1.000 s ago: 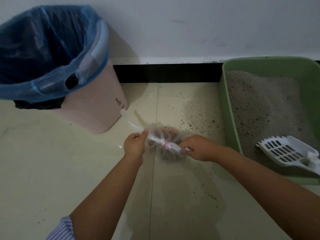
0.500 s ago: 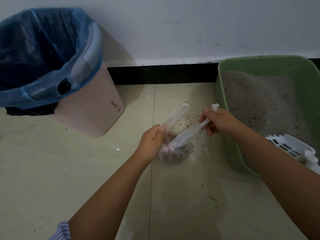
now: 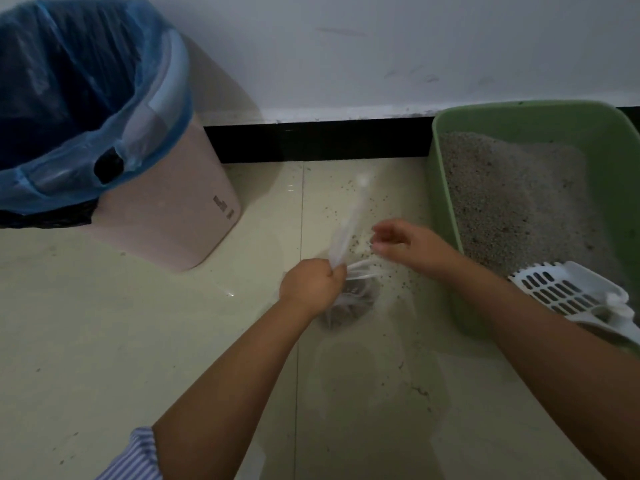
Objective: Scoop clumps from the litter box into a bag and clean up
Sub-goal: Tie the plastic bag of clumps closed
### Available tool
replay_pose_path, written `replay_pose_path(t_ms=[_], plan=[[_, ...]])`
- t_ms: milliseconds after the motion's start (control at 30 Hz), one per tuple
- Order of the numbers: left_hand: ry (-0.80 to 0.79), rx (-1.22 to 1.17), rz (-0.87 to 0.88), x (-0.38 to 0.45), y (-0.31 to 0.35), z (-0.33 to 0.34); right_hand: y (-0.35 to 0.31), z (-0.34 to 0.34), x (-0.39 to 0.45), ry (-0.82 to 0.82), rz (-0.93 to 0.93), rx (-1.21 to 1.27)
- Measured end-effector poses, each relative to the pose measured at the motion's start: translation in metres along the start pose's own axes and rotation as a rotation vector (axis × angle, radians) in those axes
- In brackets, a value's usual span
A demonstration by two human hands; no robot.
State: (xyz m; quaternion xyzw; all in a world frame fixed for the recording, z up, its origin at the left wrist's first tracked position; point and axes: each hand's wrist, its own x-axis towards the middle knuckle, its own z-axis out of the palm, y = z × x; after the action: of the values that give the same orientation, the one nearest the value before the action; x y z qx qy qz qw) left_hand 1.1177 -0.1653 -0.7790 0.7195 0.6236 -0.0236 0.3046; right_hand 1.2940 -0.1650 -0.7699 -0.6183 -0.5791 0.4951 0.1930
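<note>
A small clear plastic bag (image 3: 353, 299) with dark clumps inside lies on the floor between the bin and the litter box. My left hand (image 3: 311, 284) grips its gathered neck, and one long handle strip (image 3: 348, 223) sticks up and away from the fist, blurred. My right hand (image 3: 398, 242) hovers just right of the strip with fingers loosely curled, holding nothing. The green litter box (image 3: 440, 188) with grey litter stands at the right. A white slotted scoop (image 3: 568, 294) rests on its near edge.
A pink waste bin (image 3: 180, 216) lined with a blue bag (image 3: 69, 98) stands at the left against the wall. Loose litter grains (image 3: 381, 271) are scattered on the tiled floor around the bag. A black skirting strip (image 3: 311, 140) runs along the wall.
My right hand has let go of its handle strip and drawn back slightly. My left hand keeps its grip on the bag's neck, and the free strip now flips upward.
</note>
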Motion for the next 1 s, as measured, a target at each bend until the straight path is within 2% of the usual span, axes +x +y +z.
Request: replay_pose_path(t_ms=[67,167,233,367,433,600,700,733,800,833,900,933,1000], plan=[[-0.041,-0.212,-0.031,-0.001,-0.003,-0.006,0.001,0.007,-0.002,-0.130,-0.026,-0.277],[-0.102,-0.354,-0.046,0.001,-0.009,-0.012,-0.006,0.019,-0.002,-0.195,-0.066,-0.509],[-0.153,-0.505,-0.085,0.001,-0.012,-0.016,-0.016,0.017,-0.002,-0.216,-0.041,-0.550],[-0.373,-1.068,-0.211,-0.004,-0.028,-0.032,-0.038,0.001,-0.012,-0.388,-0.067,-0.539],[-0.411,-1.179,-0.212,-0.005,-0.037,-0.037,-0.046,0.001,-0.023,-0.478,-0.068,-0.492],[-0.332,-1.107,-0.197,-0.009,-0.044,-0.032,-0.037,0.018,-0.033,-0.784,0.077,-0.503],[-0.259,-0.788,-0.035,-0.011,-0.045,-0.025,-0.023,0.037,-0.028,-0.941,0.202,-0.661],[-0.243,-0.709,0.026,-0.013,-0.044,-0.025,-0.018,0.041,-0.026,-0.948,0.200,-0.740],[-0.195,-0.601,0.122,-0.015,-0.046,-0.024,-0.012,0.043,-0.020,-0.822,0.053,-0.894],[-0.168,-0.546,0.176,-0.016,-0.046,-0.023,-0.009,0.042,-0.015,-0.665,-0.038,-0.897],[-0.120,-0.421,0.265,-0.017,-0.045,-0.022,-0.010,0.039,-0.010,-0.302,-0.182,-0.745],[-0.118,-0.318,0.304,-0.017,-0.045,-0.021,-0.006,0.040,-0.006,-0.179,-0.235,-0.682],[-0.038,-0.062,0.447,-0.017,-0.041,-0.019,-0.002,0.047,-0.002,-0.139,-0.310,-0.688]])
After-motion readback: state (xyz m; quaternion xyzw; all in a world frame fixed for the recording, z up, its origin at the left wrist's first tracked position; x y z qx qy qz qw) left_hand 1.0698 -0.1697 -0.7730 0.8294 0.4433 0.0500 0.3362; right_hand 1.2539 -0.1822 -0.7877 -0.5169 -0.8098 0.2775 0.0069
